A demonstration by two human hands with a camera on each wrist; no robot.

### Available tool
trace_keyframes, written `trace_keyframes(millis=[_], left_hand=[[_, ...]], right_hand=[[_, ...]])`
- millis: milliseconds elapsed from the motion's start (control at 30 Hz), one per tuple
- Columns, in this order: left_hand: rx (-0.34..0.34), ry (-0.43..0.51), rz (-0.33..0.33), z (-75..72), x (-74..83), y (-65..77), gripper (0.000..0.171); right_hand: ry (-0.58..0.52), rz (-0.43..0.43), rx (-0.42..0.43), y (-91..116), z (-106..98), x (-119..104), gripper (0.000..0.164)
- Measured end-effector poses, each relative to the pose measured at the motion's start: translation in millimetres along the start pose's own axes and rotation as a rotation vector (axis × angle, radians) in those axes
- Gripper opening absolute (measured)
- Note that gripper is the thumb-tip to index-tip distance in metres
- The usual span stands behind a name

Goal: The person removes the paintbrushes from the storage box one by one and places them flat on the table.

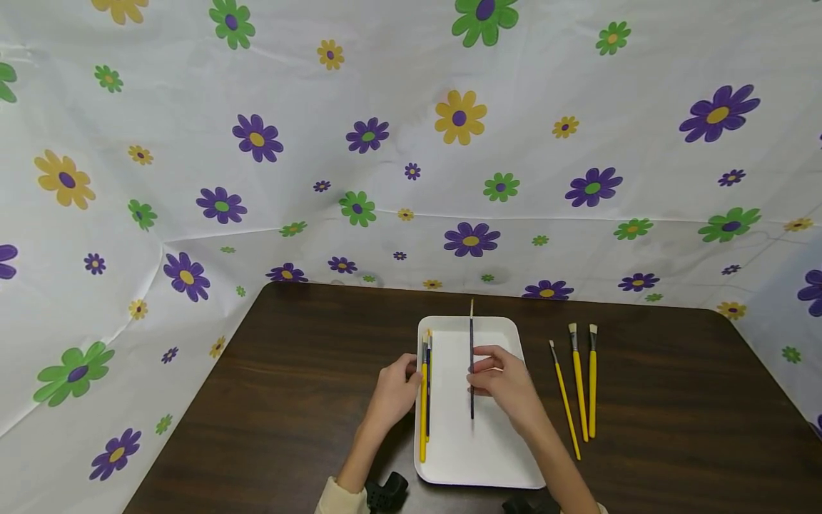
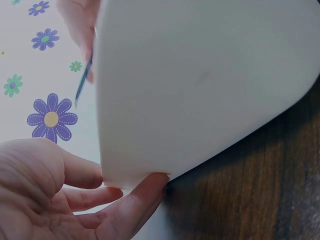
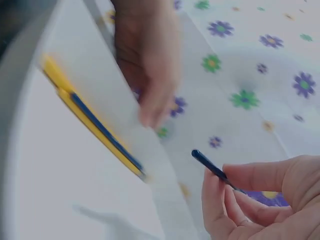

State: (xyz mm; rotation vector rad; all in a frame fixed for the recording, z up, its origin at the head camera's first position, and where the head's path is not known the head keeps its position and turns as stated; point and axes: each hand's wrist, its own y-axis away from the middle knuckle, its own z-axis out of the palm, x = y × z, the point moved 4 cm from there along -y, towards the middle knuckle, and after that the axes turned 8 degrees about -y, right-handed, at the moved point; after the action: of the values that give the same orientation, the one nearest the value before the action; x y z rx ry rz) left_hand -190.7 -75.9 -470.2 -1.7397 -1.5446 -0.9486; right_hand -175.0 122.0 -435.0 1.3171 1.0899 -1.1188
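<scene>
A white tray lies on the table, with yellow brushes and a dark blue brush side by side along its left wall. My left hand grips the tray's left rim between thumb and fingers. In the left wrist view, the fingers pinch the tray's edge and its outer surface fills the middle. Above the tray my right hand pinches a thin dark blue paintbrush, bristles pointing away from me. The brush's rounded handle end sticks out of the fingertips in the right wrist view.
Three yellow-handled paintbrushes lie on the dark wooden table to the right of the tray, bristles toward the back. Behind the table and along its left side hangs a white sheet printed with flowers.
</scene>
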Motion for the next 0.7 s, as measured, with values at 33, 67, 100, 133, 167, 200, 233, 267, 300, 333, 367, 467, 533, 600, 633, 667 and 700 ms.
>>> trace_keyframes(millis=[33, 67, 100, 133, 167, 200, 233, 267, 300, 333, 367, 467, 533, 600, 633, 667, 700], left_hand=[[-0.001, 0.000, 0.001, 0.1, 0.1, 0.0, 0.032], [-0.001, 0.000, 0.002, 0.2, 0.1, 0.0, 0.032], [-0.001, 0.001, 0.003, 0.1, 0.3, 0.0, 0.032], [-0.003, 0.003, 0.003, 0.2, 0.5, -0.1, 0.032], [-0.004, 0.001, 0.003, 0.2, 0.7, -0.1, 0.033], [-0.005, 0.001, 0.002, 0.2, 0.9, -0.1, 0.033], [-0.006, 0.001, 0.000, 0.2, 1.1, 0.0, 0.033], [-0.007, 0.002, 0.000, 0.2, 1.3, 0.0, 0.033], [-0.008, 0.001, -0.001, 0.2, 1.4, 0.2, 0.033], [-0.008, 0.001, -0.001, 0.2, 1.5, 0.3, 0.033], [-0.008, 0.001, -0.001, 0.2, 1.5, 0.4, 0.033], [-0.009, 0.006, -0.001, 0.4, 1.3, 0.6, 0.033], [-0.009, 0.011, -0.001, 0.5, 0.8, 0.6, 0.033], [-0.009, 0.014, 0.000, 0.7, 0.3, 0.5, 0.033], [-0.009, 0.015, 0.001, 0.7, 0.2, 0.4, 0.033], [-0.009, 0.015, 0.001, 0.8, 0.1, 0.4, 0.033], [-0.009, 0.014, 0.002, 0.8, 0.0, 0.4, 0.033]], right_hand=[[-0.012, 0.003, 0.002, 0, -6, -2, 0.042], [-0.025, 0.000, 0.003, 0, -12, -5, 0.041], [-0.037, 0.000, 0.006, 0, -18, -7, 0.041], [-0.042, -0.001, 0.009, 0, -24, -10, 0.042], [-0.044, -0.002, 0.014, 0, -30, -12, 0.042], [-0.048, -0.002, 0.019, 0, -37, -14, 0.043], [-0.046, -0.003, 0.024, -1, -43, -15, 0.043], [-0.048, -0.004, 0.031, -1, -49, -17, 0.043], [-0.051, -0.002, 0.037, -1, -56, -18, 0.043], [-0.049, -0.004, 0.042, -1, -62, -20, 0.043], [-0.048, -0.007, 0.046, -1, -69, -20, 0.042], [-0.045, -0.024, 0.060, -2, -88, -21, 0.041], [-0.041, -0.036, 0.075, -2, -101, -20, 0.040], [-0.048, -0.041, 0.093, -3, -115, -19, 0.039], [-0.050, -0.040, 0.104, -3, -121, -17, 0.039], [-0.055, -0.037, 0.113, -4, -128, -16, 0.038], [-0.062, -0.031, 0.122, -4, -134, -14, 0.038]])
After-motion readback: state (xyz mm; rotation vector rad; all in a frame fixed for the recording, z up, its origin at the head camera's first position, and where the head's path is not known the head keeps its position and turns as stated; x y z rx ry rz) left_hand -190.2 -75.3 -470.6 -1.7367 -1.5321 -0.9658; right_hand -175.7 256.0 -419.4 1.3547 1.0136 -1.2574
